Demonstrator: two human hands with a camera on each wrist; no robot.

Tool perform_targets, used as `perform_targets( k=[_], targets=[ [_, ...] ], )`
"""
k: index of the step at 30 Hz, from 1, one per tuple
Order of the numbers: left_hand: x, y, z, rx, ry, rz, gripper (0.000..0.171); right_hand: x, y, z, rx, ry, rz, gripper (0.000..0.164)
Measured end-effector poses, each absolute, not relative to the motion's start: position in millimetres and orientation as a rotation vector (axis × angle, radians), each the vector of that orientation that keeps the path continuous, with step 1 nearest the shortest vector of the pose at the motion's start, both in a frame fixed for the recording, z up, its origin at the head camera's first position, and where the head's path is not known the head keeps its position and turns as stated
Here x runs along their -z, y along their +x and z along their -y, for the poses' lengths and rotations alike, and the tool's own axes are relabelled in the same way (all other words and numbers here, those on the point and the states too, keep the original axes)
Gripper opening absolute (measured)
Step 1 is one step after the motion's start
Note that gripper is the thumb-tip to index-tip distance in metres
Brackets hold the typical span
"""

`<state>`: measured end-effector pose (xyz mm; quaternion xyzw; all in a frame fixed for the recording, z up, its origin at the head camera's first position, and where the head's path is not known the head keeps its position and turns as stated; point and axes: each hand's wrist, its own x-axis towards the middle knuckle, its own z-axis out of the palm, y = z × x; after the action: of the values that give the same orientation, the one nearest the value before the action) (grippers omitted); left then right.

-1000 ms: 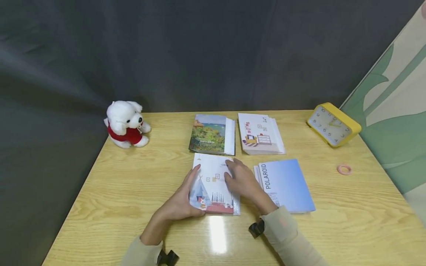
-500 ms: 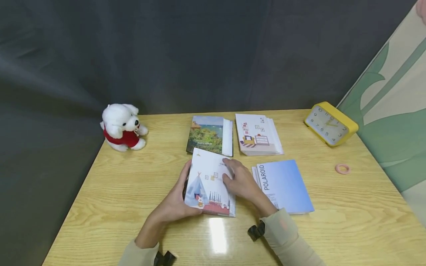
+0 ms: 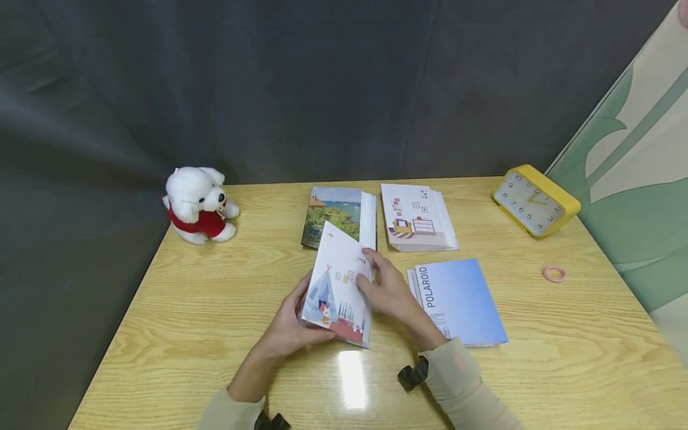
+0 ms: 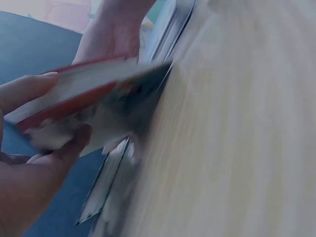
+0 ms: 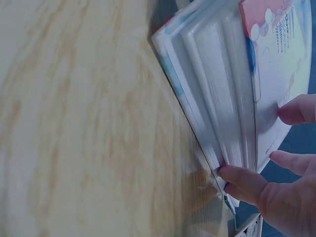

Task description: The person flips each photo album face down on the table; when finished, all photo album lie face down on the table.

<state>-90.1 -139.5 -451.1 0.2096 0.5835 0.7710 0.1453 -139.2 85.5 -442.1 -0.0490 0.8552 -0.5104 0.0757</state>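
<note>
A white photo album [image 3: 335, 280] with a tent picture on its cover is held tilted over the near middle of the table, its left side raised. My left hand [image 3: 290, 328] grips its left side near the lower corner; in the left wrist view the fingers [image 4: 29, 91] and thumb lie on opposite sides of it. My right hand [image 3: 391, 292] holds the right edge, thumb on the cover. The right wrist view shows other fingers [image 5: 247, 182] against the page edges [image 5: 212, 94]. The album's back is hidden in the head view.
Behind the held album lies a landscape-covered photo album [image 3: 335, 209], with another white album [image 3: 416, 215] to its right. A blue POLAROID album [image 3: 464, 298] lies right of my hand. Farther out are a plush dog [image 3: 199, 206], a yellow clock [image 3: 537, 200] and a pink ring [image 3: 554, 274].
The white album has gone from lying nearly flat to tilted, its left side lifted and its top turned clockwise. Both hands have kept hold of it; the left has risen with it.
</note>
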Motion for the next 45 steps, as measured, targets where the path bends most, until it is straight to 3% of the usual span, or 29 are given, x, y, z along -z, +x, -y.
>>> perform_targets(
  k=[6,16,23,29,38,45],
  targets=[
    [456.2,-87.5,126.2,-2.217,0.65,-1.597,0.119,442.2,-138.5,-84.3,1.667,-0.086,-2.461,0.07],
    [459.6,-82.1,102.2,-2.117,0.682,-1.621,0.116,445.5,-138.7,-79.8,1.993,-0.097,-2.193,0.061],
    [456.8,-78.2,95.7,-2.06,0.655,-1.687,0.114,439.6,-137.0,-82.3,1.854,-0.077,-2.292,0.06],
    [455.5,-80.8,90.5,-2.062,0.698,-1.704,0.123,421.0,-138.0,-90.0,1.756,-0.115,-2.389,0.052],
    [456.4,-83.4,88.2,-2.066,0.726,-1.731,0.131,394.8,-136.5,-90.8,1.849,-0.095,-2.214,0.076],
    [460.5,-87.3,90.7,-2.064,0.652,-1.668,0.136,393.2,-132.6,-97.9,1.95,-0.141,-2.097,0.068]
  ],
)
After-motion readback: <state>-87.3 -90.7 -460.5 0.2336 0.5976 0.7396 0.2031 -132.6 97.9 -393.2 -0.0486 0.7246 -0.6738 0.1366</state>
